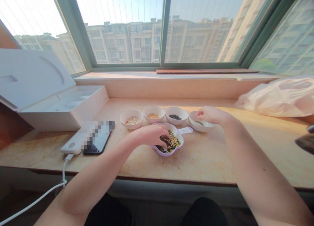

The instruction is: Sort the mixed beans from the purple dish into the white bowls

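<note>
My left hand (155,135) reaches into a white bowl with a purple rim (182,138), thumb and fingers apart. Its fingertips touch the mixed beans (173,141), yellow, green and dark. Over the rightmost small white bowl (208,126), my right hand (210,114) is bent down with its fingers pinched together. What they hold, if anything, is too small to make out. Small green beans (199,123) lie in that bowl. To its left stand white bowls of black beans (175,117), yellow beans (153,116) and pale flat pieces (132,121).
An open white box (88,104) stands at the left. In front of it lie a white power bank (73,141) with a cable (64,173) and a black phone (96,144). A plastic bag (282,96) rests at the right. The table's front edge (171,180) runs before my knees.
</note>
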`<control>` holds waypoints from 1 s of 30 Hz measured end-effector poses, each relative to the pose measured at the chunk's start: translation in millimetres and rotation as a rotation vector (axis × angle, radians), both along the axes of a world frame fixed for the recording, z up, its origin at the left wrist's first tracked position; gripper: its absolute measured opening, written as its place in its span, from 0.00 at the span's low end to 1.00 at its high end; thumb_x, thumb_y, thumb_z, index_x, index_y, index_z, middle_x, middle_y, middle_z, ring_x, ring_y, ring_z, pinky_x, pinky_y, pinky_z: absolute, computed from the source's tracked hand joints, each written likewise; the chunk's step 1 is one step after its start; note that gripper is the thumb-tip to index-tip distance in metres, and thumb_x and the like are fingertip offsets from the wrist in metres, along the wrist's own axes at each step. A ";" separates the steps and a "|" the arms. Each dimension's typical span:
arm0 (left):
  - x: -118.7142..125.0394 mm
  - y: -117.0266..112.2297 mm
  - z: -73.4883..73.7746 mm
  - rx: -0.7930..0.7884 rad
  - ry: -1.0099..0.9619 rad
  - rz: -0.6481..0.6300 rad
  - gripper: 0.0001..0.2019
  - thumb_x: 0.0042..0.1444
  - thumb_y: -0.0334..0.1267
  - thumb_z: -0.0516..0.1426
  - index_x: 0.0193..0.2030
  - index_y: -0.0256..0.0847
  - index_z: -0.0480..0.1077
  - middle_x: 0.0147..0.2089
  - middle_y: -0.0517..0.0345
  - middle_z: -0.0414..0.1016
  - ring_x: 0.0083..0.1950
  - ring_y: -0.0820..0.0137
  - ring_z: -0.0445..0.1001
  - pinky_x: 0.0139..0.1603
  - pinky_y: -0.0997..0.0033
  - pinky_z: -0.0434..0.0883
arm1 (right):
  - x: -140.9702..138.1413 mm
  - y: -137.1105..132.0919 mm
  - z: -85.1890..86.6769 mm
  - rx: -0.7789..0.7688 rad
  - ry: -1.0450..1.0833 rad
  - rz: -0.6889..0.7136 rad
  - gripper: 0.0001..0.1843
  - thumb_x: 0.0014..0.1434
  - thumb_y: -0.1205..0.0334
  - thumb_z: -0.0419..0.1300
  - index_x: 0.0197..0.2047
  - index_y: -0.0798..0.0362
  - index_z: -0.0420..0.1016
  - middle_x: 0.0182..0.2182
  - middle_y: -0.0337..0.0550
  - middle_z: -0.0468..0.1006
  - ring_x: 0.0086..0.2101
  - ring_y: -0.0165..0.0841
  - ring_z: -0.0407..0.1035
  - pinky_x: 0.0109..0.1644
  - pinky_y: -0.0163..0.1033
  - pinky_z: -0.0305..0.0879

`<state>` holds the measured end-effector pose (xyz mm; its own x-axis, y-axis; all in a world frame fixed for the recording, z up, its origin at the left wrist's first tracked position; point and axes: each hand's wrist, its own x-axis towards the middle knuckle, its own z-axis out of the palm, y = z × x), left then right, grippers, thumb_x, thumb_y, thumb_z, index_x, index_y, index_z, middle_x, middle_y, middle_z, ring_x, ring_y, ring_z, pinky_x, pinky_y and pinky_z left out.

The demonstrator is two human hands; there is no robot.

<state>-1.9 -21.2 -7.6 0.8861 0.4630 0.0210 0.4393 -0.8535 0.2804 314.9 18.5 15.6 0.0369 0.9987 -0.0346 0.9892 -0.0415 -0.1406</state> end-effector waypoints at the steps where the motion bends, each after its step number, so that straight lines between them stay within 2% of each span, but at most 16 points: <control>1: 0.2 -0.2 0.8 -0.008 -0.004 0.002 0.08 0.59 0.37 0.66 0.46 0.44 0.82 0.46 0.55 0.81 0.51 0.62 0.79 0.51 0.67 0.73 | 0.5 0.5 -0.8 0.002 0.018 0.008 0.10 0.50 0.53 0.65 0.26 0.50 0.81 0.22 0.45 0.77 0.26 0.38 0.71 0.30 0.40 0.61; 5: 1.2 -2.1 3.9 -0.038 -0.024 0.026 0.08 0.59 0.30 0.63 0.43 0.42 0.82 0.43 0.56 0.83 0.49 0.63 0.79 0.48 0.68 0.72 | -1.9 -0.5 -1.0 0.000 0.055 0.044 0.14 0.51 0.49 0.64 0.24 0.50 0.80 0.19 0.44 0.75 0.22 0.37 0.69 0.29 0.40 0.60; 8: 2.2 -3.2 5.4 -0.031 0.005 0.027 0.09 0.59 0.27 0.60 0.39 0.42 0.81 0.42 0.56 0.83 0.46 0.64 0.79 0.45 0.68 0.71 | -7.2 -2.9 1.9 -0.036 0.045 0.054 0.12 0.51 0.51 0.63 0.27 0.50 0.82 0.25 0.47 0.80 0.27 0.39 0.73 0.32 0.40 0.63; 11: 2.7 -2.7 5.6 -0.030 0.033 0.024 0.10 0.60 0.28 0.58 0.33 0.43 0.80 0.40 0.56 0.83 0.44 0.65 0.78 0.43 0.69 0.71 | -12.1 -5.4 4.8 -0.058 0.041 0.058 0.12 0.52 0.54 0.62 0.32 0.50 0.85 0.30 0.48 0.83 0.32 0.42 0.75 0.35 0.40 0.64; 16: 2.1 -0.4 4.2 -0.042 0.005 0.017 0.09 0.60 0.28 0.59 0.34 0.44 0.80 0.41 0.57 0.83 0.45 0.65 0.78 0.45 0.69 0.71 | -16.0 -8.7 7.4 -0.067 0.037 0.055 0.13 0.53 0.54 0.61 0.34 0.50 0.85 0.28 0.47 0.81 0.32 0.42 0.74 0.35 0.41 0.63; 22: 0.8 -3.0 5.3 -0.012 -0.056 0.047 0.09 0.58 0.27 0.60 0.38 0.44 0.81 0.45 0.57 0.82 0.44 0.66 0.79 0.47 0.69 0.72 | -19.8 -11.7 7.7 0.044 0.052 -0.023 0.13 0.53 0.53 0.64 0.38 0.48 0.86 0.35 0.50 0.84 0.37 0.45 0.77 0.39 0.41 0.66; 27: -0.8 -4.4 6.1 0.023 -0.124 0.068 0.07 0.57 0.27 0.61 0.37 0.42 0.79 0.42 0.58 0.82 0.43 0.68 0.79 0.45 0.70 0.71 | -24.2 -12.0 5.9 0.118 0.026 -0.064 0.16 0.56 0.54 0.62 0.43 0.48 0.87 0.44 0.52 0.86 0.42 0.47 0.78 0.41 0.43 0.68; 30: -1.7 -4.6 7.0 0.047 -0.133 0.086 0.05 0.58 0.29 0.62 0.36 0.42 0.78 0.41 0.59 0.82 0.42 0.68 0.79 0.43 0.70 0.71 | -28.6 -12.7 7.0 0.159 0.018 -0.080 0.17 0.58 0.54 0.61 0.46 0.49 0.86 0.46 0.52 0.86 0.43 0.46 0.78 0.41 0.43 0.67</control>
